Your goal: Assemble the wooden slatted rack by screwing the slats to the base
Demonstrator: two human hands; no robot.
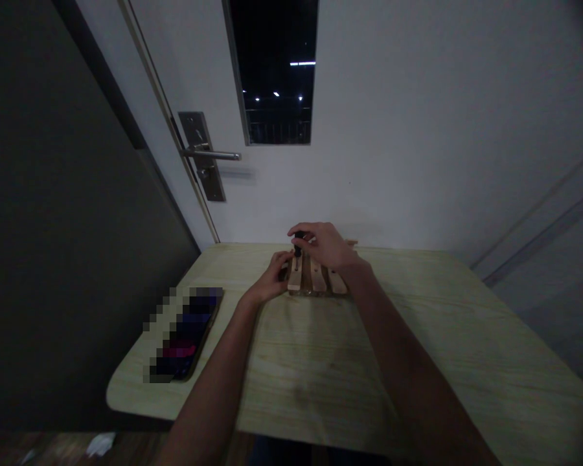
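In the far middle of the table sits a small wooden piece with three pale slats (317, 278) side by side on a darker base, with small dark holes or screws in the slats. My left hand (274, 277) grips its left edge, fingers curled against the side. From above, my right hand (324, 244) pinches a short black-handled tool (298, 248) between thumb and fingers. The tool stands upright on the far part of the left slat; its tip is too dark to make out. My right hand and wrist hide the far right of the wooden piece.
A phone (206, 327), partly pixelated, lies on the left of the light wood-grain table (291, 362). A white door with a metal handle (214, 155) and a dark window (276, 71) rises behind the table. Something white (100, 444) is on the floor at lower left.
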